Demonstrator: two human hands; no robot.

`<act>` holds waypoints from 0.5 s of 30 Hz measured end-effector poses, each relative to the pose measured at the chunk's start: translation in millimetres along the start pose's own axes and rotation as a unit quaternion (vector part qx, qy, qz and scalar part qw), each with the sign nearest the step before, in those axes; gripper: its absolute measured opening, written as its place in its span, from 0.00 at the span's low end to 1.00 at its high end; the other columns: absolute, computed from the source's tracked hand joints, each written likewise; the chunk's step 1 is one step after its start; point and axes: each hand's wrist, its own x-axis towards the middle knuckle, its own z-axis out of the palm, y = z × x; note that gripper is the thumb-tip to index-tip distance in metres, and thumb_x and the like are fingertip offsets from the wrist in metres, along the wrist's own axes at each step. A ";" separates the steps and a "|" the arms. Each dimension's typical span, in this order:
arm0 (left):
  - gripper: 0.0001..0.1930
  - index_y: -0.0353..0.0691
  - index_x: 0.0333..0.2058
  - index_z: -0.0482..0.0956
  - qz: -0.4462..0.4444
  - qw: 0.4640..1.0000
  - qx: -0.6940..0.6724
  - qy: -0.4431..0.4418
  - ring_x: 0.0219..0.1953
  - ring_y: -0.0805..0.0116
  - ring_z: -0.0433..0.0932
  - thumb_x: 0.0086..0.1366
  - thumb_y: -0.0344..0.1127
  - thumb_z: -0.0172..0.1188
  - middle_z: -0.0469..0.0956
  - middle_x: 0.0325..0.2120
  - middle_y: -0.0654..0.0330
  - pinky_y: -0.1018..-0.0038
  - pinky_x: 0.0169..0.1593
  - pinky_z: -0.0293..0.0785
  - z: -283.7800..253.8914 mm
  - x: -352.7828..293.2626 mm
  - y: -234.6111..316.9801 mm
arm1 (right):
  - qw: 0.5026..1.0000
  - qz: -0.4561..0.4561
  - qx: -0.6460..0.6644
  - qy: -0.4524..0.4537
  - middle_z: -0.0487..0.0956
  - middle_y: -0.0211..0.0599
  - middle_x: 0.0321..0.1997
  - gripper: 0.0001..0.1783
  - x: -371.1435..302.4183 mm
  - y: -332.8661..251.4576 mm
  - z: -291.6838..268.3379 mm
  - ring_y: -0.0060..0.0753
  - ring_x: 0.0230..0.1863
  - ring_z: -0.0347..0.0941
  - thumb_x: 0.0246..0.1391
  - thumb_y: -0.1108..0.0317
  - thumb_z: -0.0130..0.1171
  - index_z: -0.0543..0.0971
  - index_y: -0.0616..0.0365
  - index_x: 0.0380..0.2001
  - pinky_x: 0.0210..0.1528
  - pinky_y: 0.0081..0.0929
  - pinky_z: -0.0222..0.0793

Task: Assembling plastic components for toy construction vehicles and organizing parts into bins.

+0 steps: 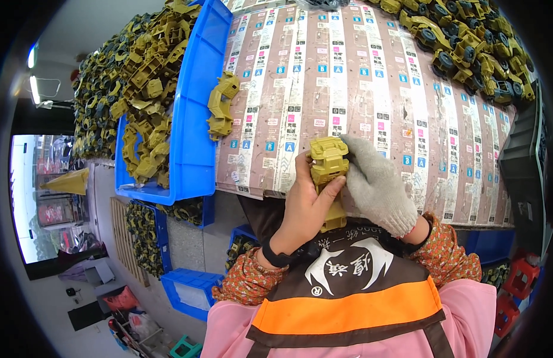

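Note:
Close above the near edge of the table [360, 206], an olive-yellow plastic toy car body [329, 156] is held upright between both hands. My bare left hand [301, 206] wraps its left side, with the thumb laid across the front. My right hand [378, 185], in a grey-white knit glove, closes on its right side; its fingertips are partly hidden behind the piece. The lower end of the olive plastic [334, 216] shows beneath the left thumb. Another olive car body [221, 106] leans against a blue bin on the left.
That blue bin [196, 101] holds a heap of olive bodies [148, 143]. A large pile of toy cars with dark wheels [467, 48] covers the far right corner. Lower bins [193, 289] stand at floor level on the left, and red stools [521, 277] at the right.

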 end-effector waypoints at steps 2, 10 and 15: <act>0.32 0.38 0.66 0.57 0.025 0.996 0.090 0.002 0.54 0.55 0.82 0.75 0.47 0.63 0.79 0.54 0.47 0.65 0.58 0.76 -1.7 0.8 6.9 | 0.999 -0.024 -0.043 -0.001 0.82 0.61 0.49 0.23 -1.8 2.5 -1.5 0.64 0.48 0.82 0.62 0.76 0.54 0.73 0.64 0.61 0.49 0.47 0.79; 0.36 0.25 0.64 0.57 0.017 0.990 0.113 -0.082 0.56 0.43 0.81 0.76 0.51 0.60 0.80 0.53 0.41 0.60 0.57 0.76 -0.9 1.4 1.2 | 0.985 -0.008 -0.152 -0.079 0.80 0.59 0.33 0.24 -4.5 0.3 -19.3 0.66 0.34 0.81 0.52 0.72 0.60 0.73 0.67 0.53 0.35 0.55 0.74; 0.35 0.24 0.64 0.59 0.014 0.992 0.066 -0.103 0.56 0.49 0.80 0.76 0.50 0.60 0.79 0.54 0.44 0.64 0.60 0.73 3.7 5.1 -8.6 | 0.986 -0.009 -0.143 -0.080 0.81 0.60 0.33 0.21 -2.5 0.4 -29.2 0.69 0.35 0.80 0.52 0.71 0.59 0.73 0.65 0.50 0.37 0.57 0.75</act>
